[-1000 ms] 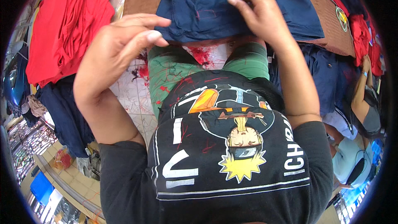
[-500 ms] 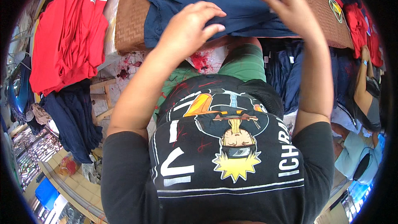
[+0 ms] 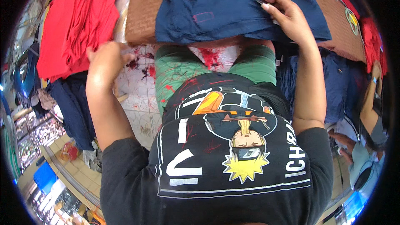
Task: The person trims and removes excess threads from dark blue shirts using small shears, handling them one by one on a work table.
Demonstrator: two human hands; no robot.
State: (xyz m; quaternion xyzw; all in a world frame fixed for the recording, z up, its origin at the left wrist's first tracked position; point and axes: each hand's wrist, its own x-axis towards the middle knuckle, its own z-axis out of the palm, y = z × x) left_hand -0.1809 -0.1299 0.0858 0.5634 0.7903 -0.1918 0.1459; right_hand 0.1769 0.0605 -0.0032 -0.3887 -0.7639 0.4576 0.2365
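Observation:
A navy blue garment (image 3: 233, 12) lies spread in front of me, with a small red-pink outlined rectangle on its cloth. Over its right part, my right hand (image 3: 289, 18) is closed in a pinch, a small dark pointed tool (image 3: 259, 1) just showing at the fingertips. Its kind is too small to make out. My left hand (image 3: 106, 60) is away to the left, beside the lower edge of the red garments (image 3: 77, 29). It is slightly blurred, thumb apart from the fingers, and I see nothing in it.
The navy garment rests on a brown woven-patterned surface (image 3: 141, 12) across my lap. More navy garments hang at the left (image 3: 73, 112) and lie at the right (image 3: 316, 83). Red scraps (image 3: 210, 56) litter the tiled floor. At the far right, another person's arm (image 3: 370, 100) reaches to red cloth.
My left hand has moved left, off the navy garment to beside the red garments. My right hand stays over the navy cloth, slightly lower, still pinching. The rectangle mark now shows.

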